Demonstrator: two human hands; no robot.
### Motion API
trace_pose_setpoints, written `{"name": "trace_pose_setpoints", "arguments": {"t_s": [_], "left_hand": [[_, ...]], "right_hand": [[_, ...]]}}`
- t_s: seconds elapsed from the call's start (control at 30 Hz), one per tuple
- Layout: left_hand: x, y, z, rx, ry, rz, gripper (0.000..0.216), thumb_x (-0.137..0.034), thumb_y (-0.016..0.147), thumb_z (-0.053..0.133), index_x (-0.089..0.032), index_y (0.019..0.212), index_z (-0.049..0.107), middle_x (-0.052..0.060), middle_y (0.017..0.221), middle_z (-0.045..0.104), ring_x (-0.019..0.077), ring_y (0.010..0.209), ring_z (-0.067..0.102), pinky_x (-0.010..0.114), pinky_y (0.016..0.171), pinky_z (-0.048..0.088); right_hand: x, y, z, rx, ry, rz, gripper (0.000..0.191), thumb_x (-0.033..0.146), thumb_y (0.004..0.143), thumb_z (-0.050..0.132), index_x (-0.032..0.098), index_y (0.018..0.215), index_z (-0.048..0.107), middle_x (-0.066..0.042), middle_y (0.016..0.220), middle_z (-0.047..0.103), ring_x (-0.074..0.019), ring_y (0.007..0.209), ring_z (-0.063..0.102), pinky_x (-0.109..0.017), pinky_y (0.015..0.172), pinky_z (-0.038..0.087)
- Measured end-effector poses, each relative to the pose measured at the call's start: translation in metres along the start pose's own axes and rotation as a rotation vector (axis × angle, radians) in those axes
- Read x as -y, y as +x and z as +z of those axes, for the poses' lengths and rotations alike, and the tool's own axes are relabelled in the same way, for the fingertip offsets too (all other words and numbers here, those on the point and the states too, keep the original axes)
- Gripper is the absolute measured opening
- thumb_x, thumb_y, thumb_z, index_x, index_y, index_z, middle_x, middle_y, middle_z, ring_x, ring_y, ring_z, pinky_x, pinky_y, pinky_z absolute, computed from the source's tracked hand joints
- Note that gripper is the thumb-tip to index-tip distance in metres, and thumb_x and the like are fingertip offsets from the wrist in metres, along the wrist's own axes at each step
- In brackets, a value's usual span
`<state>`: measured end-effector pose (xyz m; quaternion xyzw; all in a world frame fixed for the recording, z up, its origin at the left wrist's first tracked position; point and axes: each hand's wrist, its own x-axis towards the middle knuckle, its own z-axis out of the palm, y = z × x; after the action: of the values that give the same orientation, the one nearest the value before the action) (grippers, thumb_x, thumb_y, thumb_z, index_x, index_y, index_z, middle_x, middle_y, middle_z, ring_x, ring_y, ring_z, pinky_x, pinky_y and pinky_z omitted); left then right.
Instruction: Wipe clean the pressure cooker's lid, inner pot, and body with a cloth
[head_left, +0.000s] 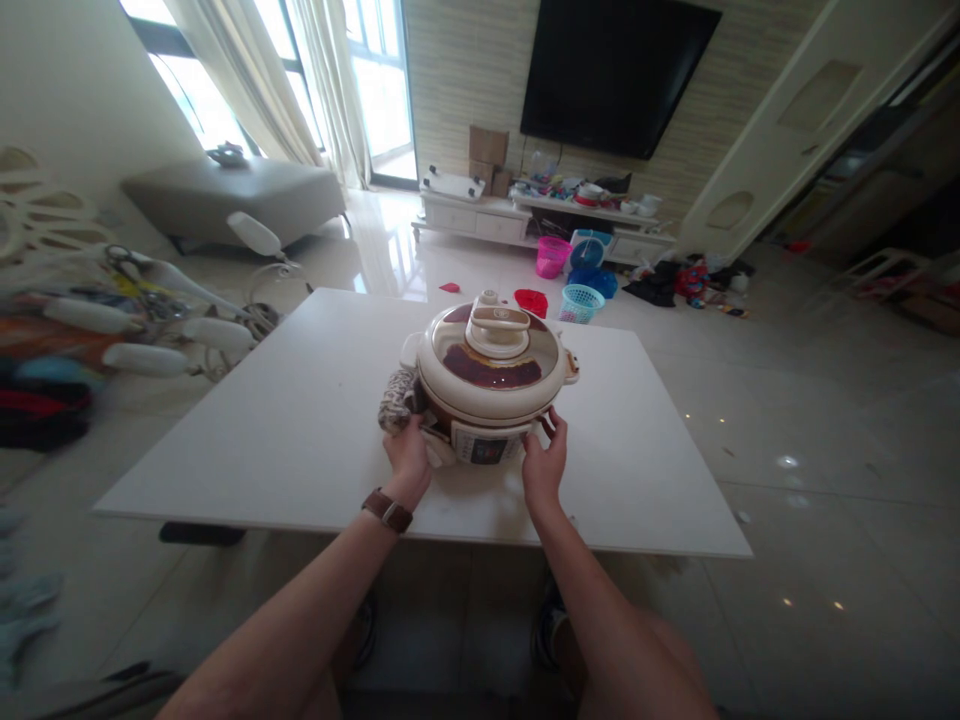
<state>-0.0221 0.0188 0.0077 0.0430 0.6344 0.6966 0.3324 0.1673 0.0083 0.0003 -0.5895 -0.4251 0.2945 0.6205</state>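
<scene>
A cream and brown electric cooker with a glass lid stands on the white table, its control panel turned toward me. My left hand is closed at the cooker's lower left, around the lower end of a mottled grey-and-white bundle that looks like cloth. That bundle rests against the cooker's side; its exact kind is unclear. At the lower right of the cooker, my right hand grips the base with the thumb in front and curled fingers partly hidden beneath the rim.
Beyond the table stand a pink basket, a light blue basket and a low white cabinet bearing boxes and dishes. A lamp with white shades is beside the table's left edge. Several bags lie on the floor to the right.
</scene>
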Motion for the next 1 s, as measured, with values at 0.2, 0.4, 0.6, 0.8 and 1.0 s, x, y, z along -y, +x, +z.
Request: {"name": "trace_pose_setpoints", "arguments": {"t_s": [0.2, 0.4, 0.6, 0.8, 1.0], "left_hand": [[-0.022, 0.012, 0.012, -0.079, -0.003, 0.485, 0.028, -0.026, 0.083, 0.068, -0.014, 0.109, 0.074, 0.014, 0.118, 0.079, 0.0262, 0.118, 0.072, 0.042, 0.109, 0.055], [-0.052, -0.027, 0.005, 0.579, 0.395, 1.202, 0.033, -0.03, 0.085, 0.072, -0.024, 0.116, 0.081, 0.012, 0.128, 0.079, 0.0347, 0.144, 0.058, 0.054, 0.128, 0.036], [-0.062, -0.04, 0.012, 0.724, 0.482, 1.413, 0.042, -0.03, 0.09, 0.069, -0.027, 0.131, 0.077, 0.01, 0.127, 0.079, 0.0338, 0.143, 0.058, 0.055, 0.128, 0.033], [-0.067, -0.015, 0.014, 0.52, 0.399, 1.38, 0.043, -0.033, 0.093, 0.068, -0.021, 0.134, 0.074, 0.012, 0.124, 0.078, 0.0315, 0.138, 0.062, 0.049, 0.118, 0.046], [-0.054, -0.015, 0.007, 0.347, 0.348, 1.393, 0.028, -0.034, 0.094, 0.069, -0.021, 0.116, 0.079, 0.011, 0.107, 0.08, 0.03, 0.122, 0.068, 0.047, 0.11, 0.051]], "right_hand": [[0.003, -0.002, -0.001, 0.024, 0.017, 0.024, 0.058, 0.028, 0.08, 0.062, 0.024, 0.138, 0.058, -0.013, 0.145, 0.066, -0.0264, 0.135, 0.061, -0.051, 0.12, 0.044], [0.008, -0.005, -0.003, 0.031, 0.021, 0.031, 0.057, 0.029, 0.081, 0.064, 0.023, 0.138, 0.058, -0.013, 0.145, 0.066, -0.0264, 0.135, 0.061, -0.05, 0.122, 0.041], [0.007, -0.004, -0.005, 0.045, 0.025, 0.048, 0.057, 0.03, 0.082, 0.064, 0.023, 0.138, 0.058, -0.013, 0.147, 0.065, -0.0266, 0.135, 0.061, -0.051, 0.122, 0.042], [0.006, -0.002, -0.01, 0.088, 0.034, 0.036, 0.057, 0.025, 0.08, 0.062, 0.024, 0.137, 0.059, -0.013, 0.146, 0.066, -0.0262, 0.136, 0.061, -0.051, 0.122, 0.043], [-0.001, -0.001, -0.012, 0.128, 0.08, 0.066, 0.059, 0.024, 0.08, 0.064, 0.024, 0.139, 0.06, -0.012, 0.145, 0.067, -0.0263, 0.136, 0.061, -0.051, 0.117, 0.049]]}}
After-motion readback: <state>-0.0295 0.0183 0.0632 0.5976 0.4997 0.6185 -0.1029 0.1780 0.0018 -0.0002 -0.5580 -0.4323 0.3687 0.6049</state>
